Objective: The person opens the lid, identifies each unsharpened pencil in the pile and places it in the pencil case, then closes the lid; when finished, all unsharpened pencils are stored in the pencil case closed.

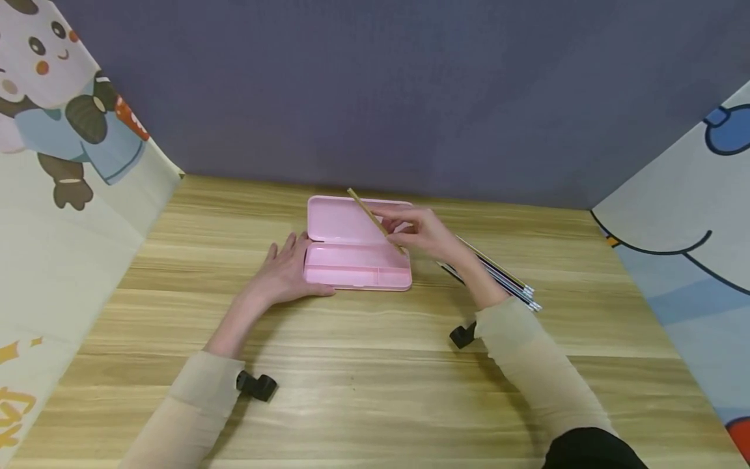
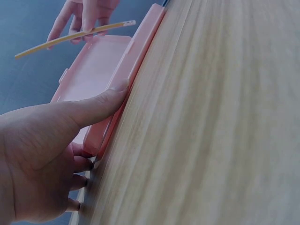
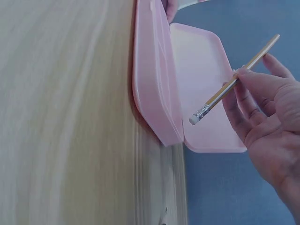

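Observation:
An open pink pencil case [image 1: 340, 276] lies on the wooden table, its lid [image 1: 331, 218] folded back toward the dark panel. Its base has a long compartment and smaller divided ones; no pencil shows inside. My left hand [image 1: 284, 270] rests at the case's left end, fingers spread, its thumb [image 2: 101, 105] lying along the front wall. Above the case's right part, my right hand [image 1: 424, 234] pinches a yellow pencil [image 3: 222, 91] between thumb and fingers. The pencil slants, its white eraser [image 3: 194, 120] end toward the base.
Several pencils [image 1: 498, 270] with eraser ends lie in a loose bundle right of the case, partly hidden under my right forearm. A dark upright panel [image 1: 375, 98] stands behind the table. Printed cartoon panels [image 1: 76, 163] border both sides.

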The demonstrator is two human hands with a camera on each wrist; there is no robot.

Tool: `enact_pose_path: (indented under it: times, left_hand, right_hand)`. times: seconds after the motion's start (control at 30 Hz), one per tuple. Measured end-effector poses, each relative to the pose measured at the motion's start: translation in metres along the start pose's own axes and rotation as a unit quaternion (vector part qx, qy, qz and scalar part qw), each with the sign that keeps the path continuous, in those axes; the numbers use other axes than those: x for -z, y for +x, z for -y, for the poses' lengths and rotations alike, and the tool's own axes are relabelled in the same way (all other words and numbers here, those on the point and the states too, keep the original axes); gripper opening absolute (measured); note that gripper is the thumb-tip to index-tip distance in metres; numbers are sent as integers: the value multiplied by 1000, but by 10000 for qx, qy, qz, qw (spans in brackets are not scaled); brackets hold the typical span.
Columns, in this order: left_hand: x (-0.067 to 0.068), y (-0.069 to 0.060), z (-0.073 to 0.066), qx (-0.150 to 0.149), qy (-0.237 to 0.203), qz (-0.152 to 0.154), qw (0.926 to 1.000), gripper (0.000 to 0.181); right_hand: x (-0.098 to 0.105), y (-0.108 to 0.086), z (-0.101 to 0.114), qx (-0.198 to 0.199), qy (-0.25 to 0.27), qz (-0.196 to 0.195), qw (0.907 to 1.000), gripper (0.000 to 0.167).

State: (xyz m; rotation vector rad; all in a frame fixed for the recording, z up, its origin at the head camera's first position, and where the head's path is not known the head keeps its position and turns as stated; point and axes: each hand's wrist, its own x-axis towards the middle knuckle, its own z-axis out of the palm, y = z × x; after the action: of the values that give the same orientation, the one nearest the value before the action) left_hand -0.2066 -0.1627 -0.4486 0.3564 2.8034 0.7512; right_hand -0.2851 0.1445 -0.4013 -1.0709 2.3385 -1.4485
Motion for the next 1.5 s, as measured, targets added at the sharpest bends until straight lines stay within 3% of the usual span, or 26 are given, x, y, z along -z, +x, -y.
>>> enact_pose_path:
  times: [0.3,1.03,1.5]
  left_hand:
    - [0,1,0,44,20,21,10000,125]
    - [2,-1,-3,95,49,106,9999,122]
    - [3,-1,-2,11,9,78,10000,117]
  right_hand:
    - [-16,10,-4,170,-270,590,9978,51]
    - [-29,18,-5,-91,-1136,1546,9814,46]
    - [-37,22,-8,563,-1702,1940,9645,41]
